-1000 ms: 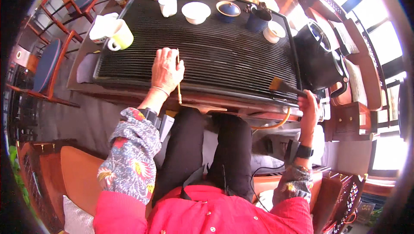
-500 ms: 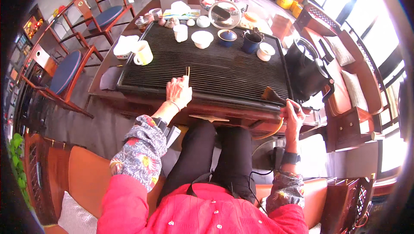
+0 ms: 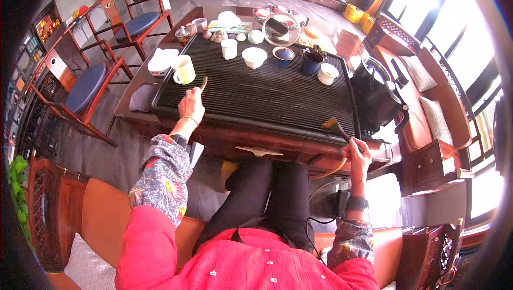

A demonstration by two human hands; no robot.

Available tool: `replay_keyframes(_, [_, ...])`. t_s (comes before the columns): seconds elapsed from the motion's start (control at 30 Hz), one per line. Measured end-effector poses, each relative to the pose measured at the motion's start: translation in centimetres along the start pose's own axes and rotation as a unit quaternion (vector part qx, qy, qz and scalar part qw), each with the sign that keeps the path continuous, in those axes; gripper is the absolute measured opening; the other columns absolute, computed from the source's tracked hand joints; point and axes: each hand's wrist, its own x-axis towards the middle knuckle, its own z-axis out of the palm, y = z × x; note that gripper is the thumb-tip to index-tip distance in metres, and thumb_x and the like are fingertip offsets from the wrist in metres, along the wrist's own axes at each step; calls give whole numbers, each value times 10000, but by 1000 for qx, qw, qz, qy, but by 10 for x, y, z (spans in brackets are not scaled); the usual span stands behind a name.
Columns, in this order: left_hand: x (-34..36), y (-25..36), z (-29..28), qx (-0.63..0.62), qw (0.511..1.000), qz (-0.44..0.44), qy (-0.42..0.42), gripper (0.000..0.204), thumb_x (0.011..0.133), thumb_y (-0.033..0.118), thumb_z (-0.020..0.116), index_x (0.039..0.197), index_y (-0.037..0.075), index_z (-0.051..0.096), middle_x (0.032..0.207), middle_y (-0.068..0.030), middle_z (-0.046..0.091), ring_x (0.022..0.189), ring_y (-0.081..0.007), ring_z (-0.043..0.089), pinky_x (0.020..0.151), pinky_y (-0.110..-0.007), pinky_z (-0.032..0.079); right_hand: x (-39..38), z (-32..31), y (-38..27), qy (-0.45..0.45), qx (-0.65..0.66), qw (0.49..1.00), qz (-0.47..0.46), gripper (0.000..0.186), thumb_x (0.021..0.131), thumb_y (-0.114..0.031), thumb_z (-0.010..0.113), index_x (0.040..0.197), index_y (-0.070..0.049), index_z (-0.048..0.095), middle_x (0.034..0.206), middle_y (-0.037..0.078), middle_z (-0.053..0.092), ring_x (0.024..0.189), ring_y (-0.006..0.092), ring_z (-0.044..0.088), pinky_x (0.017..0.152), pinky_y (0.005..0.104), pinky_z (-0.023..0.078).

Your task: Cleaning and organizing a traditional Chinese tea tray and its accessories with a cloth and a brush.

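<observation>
My left hand (image 3: pixel 191 106) grips a thin wooden tool (image 3: pixel 204 84) over the left front of the ribbed black tea tray (image 3: pixel 256 95), just below a pale yellow mug (image 3: pixel 183 71). A brush (image 3: pixel 333 125) with a dark handle and tawny bristles is held in my right hand (image 3: pixel 357 152), its head over the tray's front right. Along the back of the tray stand a white cup (image 3: pixel 229 49), a white bowl (image 3: pixel 254 57), a blue lidded bowl (image 3: pixel 283 57), a dark blue pot (image 3: pixel 311 63) and a white cup (image 3: pixel 328 74).
A black kettle unit (image 3: pixel 377 103) sits right of the tray. Small jars, a tissue box (image 3: pixel 163 63) and a clear lid (image 3: pixel 281 28) surround it. Wooden chairs (image 3: pixel 88 87) stand left, a cushioned bench (image 3: pixel 414 103) right. An orange hose (image 3: pixel 334 168) hangs under the table's front.
My left hand and its tool have shifted left, nearer the mug. My right hand has moved left and lower in view with the brush. The view has tilted upward, showing more of the room.
</observation>
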Motion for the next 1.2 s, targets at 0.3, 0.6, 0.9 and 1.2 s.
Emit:
replay_keyframes(0.3, [1, -30, 11, 78, 997, 5, -15, 221, 840, 55, 542, 1058, 67, 508, 1024, -168, 539, 966, -365, 573, 766, -473, 519, 10, 7, -21, 16, 4, 1000, -6, 194, 912, -176, 672, 1023, -19, 644, 698, 54, 648, 545, 89, 572, 515, 209, 472])
replay_keyframes(0.6, [9, 18, -5, -43, 933, 352, 61, 255, 877, 232, 609, 1057, 58, 561, 1109, -135, 509, 1162, -330, 457, 1017, -422, 393, 53, 119, -88, -118, -83, 989, -14, 221, 902, -223, 675, 1009, -31, 668, 741, 61, 684, 614, 83, 610, 534, 213, 459])
replay_keyframes(0.9, [15, 22, 21, -139, 933, 327, -49, 324, 866, 232, 630, 1115, 30, 580, 1187, -146, 521, 1177, -337, 487, 1025, -415, 412, 116, 259, -67, -311, -87, 946, 29, 279, 900, -241, 657, 1042, -1, 642, 807, 95, 707, 652, 119, 661, 549, 226, 503])
replay_keyframes(1.2, [14, 16, 23, -166, 955, 248, 4, 250, 844, 168, 642, 1044, 29, 584, 1090, -133, 534, 1086, -314, 515, 976, -405, 432, 153, 154, -60, -201, -165, 963, 62, 237, 896, -232, 661, 985, -13, 666, 763, 82, 693, 621, 124, 652, 542, 230, 508])
